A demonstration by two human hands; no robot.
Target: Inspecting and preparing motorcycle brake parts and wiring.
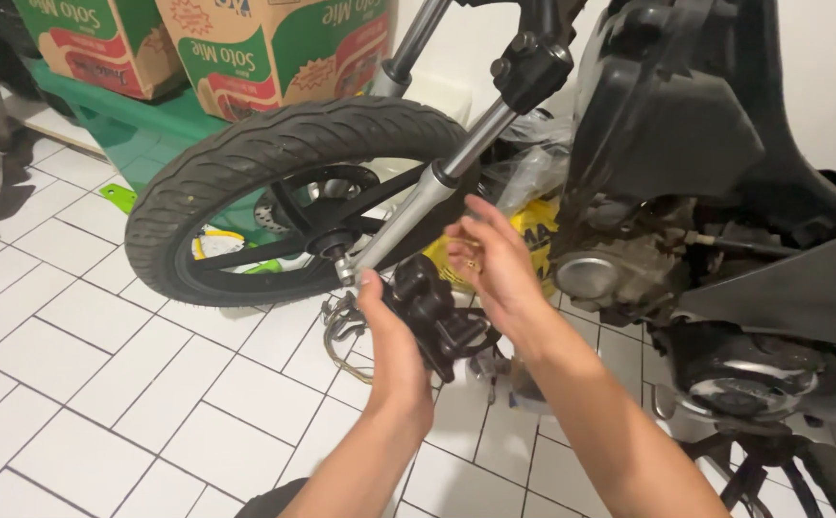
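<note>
We've got our left hand (394, 336) wrapped around a black brake caliper (432, 312), held up off the white tiled floor (82, 355) just below the bottom end of the silver fork leg (418, 206). The caliper hangs free of the fork, so it is off its mount; a loop of cable (341, 321) trails from it toward the floor. Our right hand (495, 264) hovers just beside the caliper, fingers loosely curled, and there's a small brass-coloured glint at the fingertips; whether that's a bolt pinched there, we cannot tell. The front wheel (274, 182) sits in the fork, tyre on the floor toward the far left, with the brake disc partly hidden behind the spokes. To the right, the engine (610, 273) and dark bodywork (687, 125) stand exposed. A yellow bag (533, 230) lies behind the fork, cardboard boxes (274, 48) on a green crate at the far edge.
</note>
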